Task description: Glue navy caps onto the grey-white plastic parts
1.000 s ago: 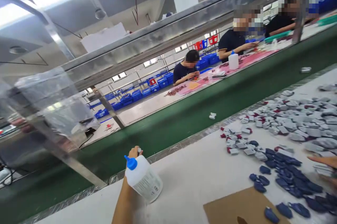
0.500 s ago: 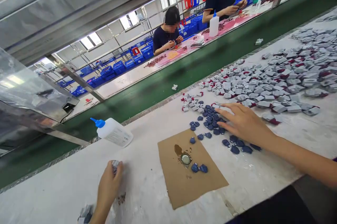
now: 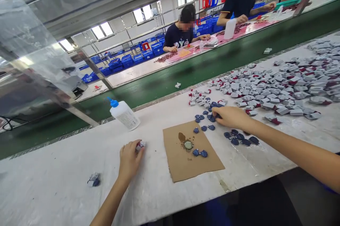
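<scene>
My left hand rests on the white worktable, fingers curled round a small grey and red piece. My right hand reaches across the scatter of dark blue pieces, fingertips pinched at one of them. Between the hands lies a brown cardboard square with a glue-filled bottle cap and two blue pieces on it. A white glue bottle with a blue nozzle stands behind my left hand.
A large heap of grey and red pieces covers the table's right. One assembled piece lies far left. A green conveyor belt runs behind the table; other people work at the pink-covered bench beyond it.
The view swung down from the glue bottle to the table. My left hand let go of the bottle and came forward with a small piece. My right hand closed onto the blue pieces.
</scene>
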Available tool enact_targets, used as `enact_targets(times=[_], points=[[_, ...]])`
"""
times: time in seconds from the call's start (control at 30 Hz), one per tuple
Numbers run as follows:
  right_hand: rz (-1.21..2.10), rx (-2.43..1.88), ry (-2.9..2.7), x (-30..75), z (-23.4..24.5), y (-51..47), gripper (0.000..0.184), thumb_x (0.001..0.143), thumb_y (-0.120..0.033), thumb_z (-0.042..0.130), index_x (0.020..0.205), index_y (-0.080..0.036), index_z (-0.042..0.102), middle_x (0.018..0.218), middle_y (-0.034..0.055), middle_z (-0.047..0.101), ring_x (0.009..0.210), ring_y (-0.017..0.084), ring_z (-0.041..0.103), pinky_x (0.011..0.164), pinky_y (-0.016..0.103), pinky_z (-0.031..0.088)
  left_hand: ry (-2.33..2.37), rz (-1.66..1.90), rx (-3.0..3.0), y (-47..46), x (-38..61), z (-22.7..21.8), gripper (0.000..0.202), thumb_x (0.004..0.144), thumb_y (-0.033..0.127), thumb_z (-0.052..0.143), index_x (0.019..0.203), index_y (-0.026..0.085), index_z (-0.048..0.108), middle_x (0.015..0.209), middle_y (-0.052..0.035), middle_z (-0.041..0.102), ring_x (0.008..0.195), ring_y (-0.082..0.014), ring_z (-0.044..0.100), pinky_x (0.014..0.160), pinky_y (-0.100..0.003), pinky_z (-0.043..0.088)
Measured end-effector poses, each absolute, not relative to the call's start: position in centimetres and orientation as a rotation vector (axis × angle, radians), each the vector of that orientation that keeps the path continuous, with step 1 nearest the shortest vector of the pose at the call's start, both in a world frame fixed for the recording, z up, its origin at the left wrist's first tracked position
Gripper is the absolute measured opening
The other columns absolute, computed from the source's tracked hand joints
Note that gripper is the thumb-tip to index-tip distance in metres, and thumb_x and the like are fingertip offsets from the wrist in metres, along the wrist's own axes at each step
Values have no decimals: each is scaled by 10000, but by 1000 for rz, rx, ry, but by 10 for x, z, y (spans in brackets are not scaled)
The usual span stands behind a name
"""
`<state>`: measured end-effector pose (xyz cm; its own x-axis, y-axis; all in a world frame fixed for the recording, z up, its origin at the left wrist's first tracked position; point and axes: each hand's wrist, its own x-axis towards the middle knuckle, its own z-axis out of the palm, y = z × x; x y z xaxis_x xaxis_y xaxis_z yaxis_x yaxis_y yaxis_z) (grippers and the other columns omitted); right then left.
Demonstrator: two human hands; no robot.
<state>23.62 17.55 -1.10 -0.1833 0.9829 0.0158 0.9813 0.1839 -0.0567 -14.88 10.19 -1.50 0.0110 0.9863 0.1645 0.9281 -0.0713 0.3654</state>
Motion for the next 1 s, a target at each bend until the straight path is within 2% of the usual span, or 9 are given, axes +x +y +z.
enact_targets(times=[0.1, 0.23, 0.3, 0.4, 0.47, 0.57, 0.63, 0.83, 1.0], points=[[45, -1907, -2368, 236, -1, 179, 120, 775, -191, 455, 824, -179, 564, 680, 70, 629, 576, 184, 547, 456, 249, 251, 2004, 849, 1897, 84, -141, 3, 468, 790, 406, 532, 1198, 190, 459, 954, -58, 628, 934, -190, 581, 850, -332, 439], [138, -1769, -2333, 225, 8, 171, 261, 833, -254, 402, 1005, -166, 577, 681, 75, 622, 563, 177, 541, 490, 270, 338, 1687, 1245, 1349, 58, -120, 30, 373, 714, 361, 647, 1037, 195, 558, 940, -48, 615, 812, -153, 581, 712, -261, 481], [401, -1652, -2287, 212, 11, 160, 258, 836, -292, 418, 982, -191, 605, 728, 76, 632, 619, 182, 576, 524, 275, 397, 1577, 1269, 1120, 46, -109, 36, 332, 694, 338, 666, 974, 188, 570, 919, -40, 603, 730, -130, 566, 602, -234, 485], [924, -1462, -2143, 191, 13, 138, 212, 808, -333, 492, 921, -198, 610, 816, 89, 638, 744, 206, 616, 576, 279, 483, 1460, 1294, 827, 26, -95, 34, 312, 680, 334, 683, 902, 177, 530, 818, -14, 588, 674, -112, 569, 546, -210, 481], [1214, -1347, -2085, 178, 13, 123, 237, 785, -349, 549, 960, -197, 597, 842, 88, 642, 780, 216, 629, 604, 296, 525, 1390, 1308, 687, 13, -86, 26, 296, 707, 370, 661, 850, 193, 472, 720, 22, 565, 545, -74, 526, 445, -164, 410], [1448, -1238, -2030, 167, 9, 106, 282, 771, -345, 580, 1012, -200, 599, 885, 79, 653, 809, 217, 645, 668, 329, 556, 1298, 1305, 538, -2, -73, 12, 287, 764, 429, 596, 816, 201, 431, 618, 70, 484, 387, -3, 328, 358, -117, 215], [1442, -1218, -2001, 163, 5, 100, 291, 775, -338, 567, 1023, -194, 612, 883, 75, 654, 807, 212, 650, 678, 333, 562, 1233, 1296, 446, -8, -66, 4, 296, 775, 452, 578, 812, 189, 447, 617, 70, 450, 398, 4, 283, 365, -115, 180], [1294, -1203, -2113, 157, 1, 101, 277, 793, -354, 545, 1005, -185, 599, 784, 49, 641, 627, 156, 628, 546, 286, 537, 1102, 1281, 293, -11, -55, -3, 248, 802, 409, 551, 877, 181, 487, 656, 45, 452, 459, -26, 329, 389, -132, 254], [1104, -1208, -2211, 148, 5, 103, 234, 849, -408, 482, 871, -187, 553, 622, 9, 604, 556, 133, 585, 517, 252, 470, 1076, 1274, 300, -7, -48, -9, 219, 819, 405, 530, 828, 192, 483, 643, 44, 457, 460, -38, 355, 394, -145, 289]])
